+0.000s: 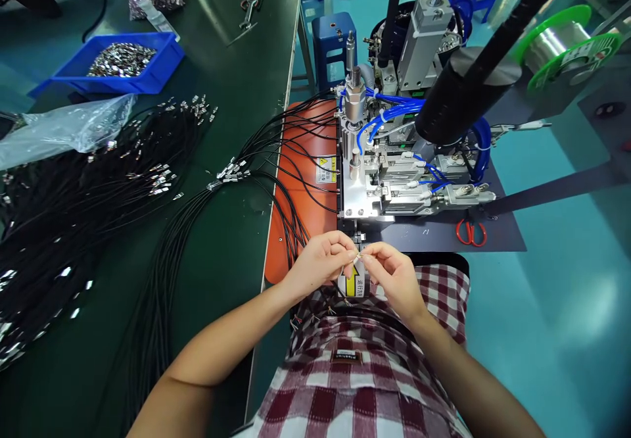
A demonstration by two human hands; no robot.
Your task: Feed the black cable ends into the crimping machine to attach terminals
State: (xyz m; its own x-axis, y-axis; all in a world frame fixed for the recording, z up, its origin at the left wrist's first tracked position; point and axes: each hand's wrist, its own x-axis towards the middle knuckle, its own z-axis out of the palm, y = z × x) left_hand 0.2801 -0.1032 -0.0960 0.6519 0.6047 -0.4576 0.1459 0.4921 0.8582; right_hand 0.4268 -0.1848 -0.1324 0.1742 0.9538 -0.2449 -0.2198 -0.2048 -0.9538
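Thin black wire end with its small metal terminal, just in front of the silver crimping machine, is pinched between our left hand and right hand fingertips; looks light, floppy, bendable, so we grip beside the terminal.

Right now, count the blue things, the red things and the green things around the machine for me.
Blue: 2, bin and stool
Red: 1, scissors
Green: 1, spool
Total: 4
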